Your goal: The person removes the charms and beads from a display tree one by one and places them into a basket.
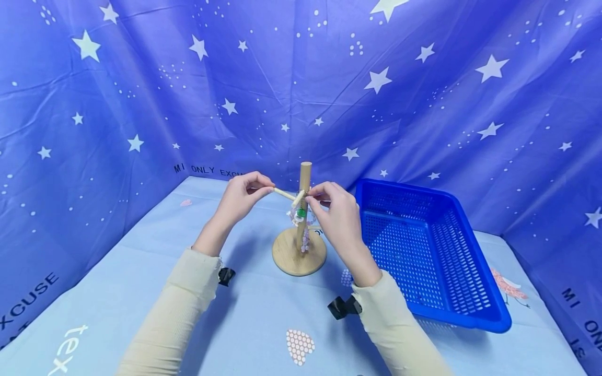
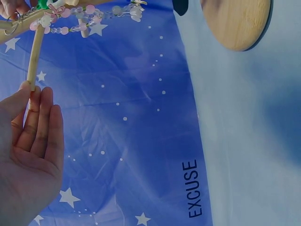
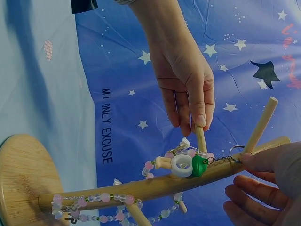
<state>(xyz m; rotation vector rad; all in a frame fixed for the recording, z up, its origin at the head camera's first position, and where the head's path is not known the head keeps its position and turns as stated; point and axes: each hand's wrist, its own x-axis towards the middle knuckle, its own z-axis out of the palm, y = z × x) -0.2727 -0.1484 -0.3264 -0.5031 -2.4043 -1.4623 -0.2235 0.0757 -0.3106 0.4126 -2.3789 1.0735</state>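
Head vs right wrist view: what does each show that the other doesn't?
Only head: the blue basket, on the person's right.

Only right wrist: a dark star print on the curtain, and a clear look at the metal ring by the right hand; too small to tell in head.

Both: the wooden stand, its beaded strings, the green-and-white charm, both hands, and the left hand pinching a peg.

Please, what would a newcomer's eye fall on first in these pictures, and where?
Probably the blue basket, at the right of the table in the head view. Next, the green-and-white charm and pink beads at the wooden stand, left of the basket. There, the left hand pinches a peg.
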